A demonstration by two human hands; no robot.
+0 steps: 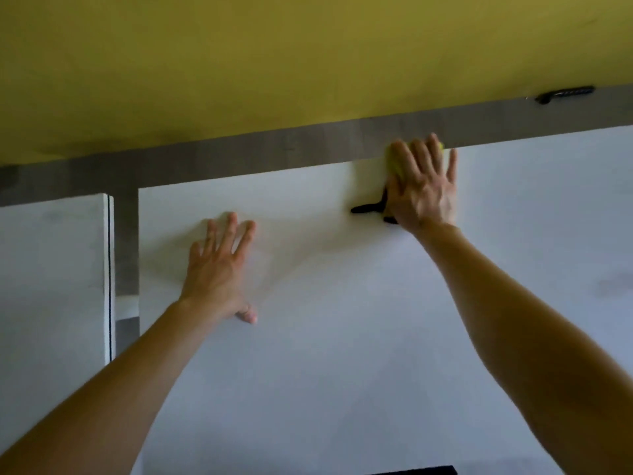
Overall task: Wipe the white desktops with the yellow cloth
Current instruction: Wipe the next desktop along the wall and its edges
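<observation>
The large white desktop (342, 337) fills the middle and right of the head view. My right hand (423, 186) lies flat on the yellow cloth (394, 166) at the desktop's far edge, pressing it onto the surface; only a little of the cloth shows past my fingers. A black strap (368, 209) sticks out from under that hand to the left. My left hand (219, 265) rests flat on the desktop with its fingers spread and nothing in it.
A second white desktop (51, 286) sits at the left, separated by a narrow gap (126, 252). A grey strip (257, 149) runs along the far edge below the yellow wall (308, 56). A black object (565, 94) lies on the strip at far right.
</observation>
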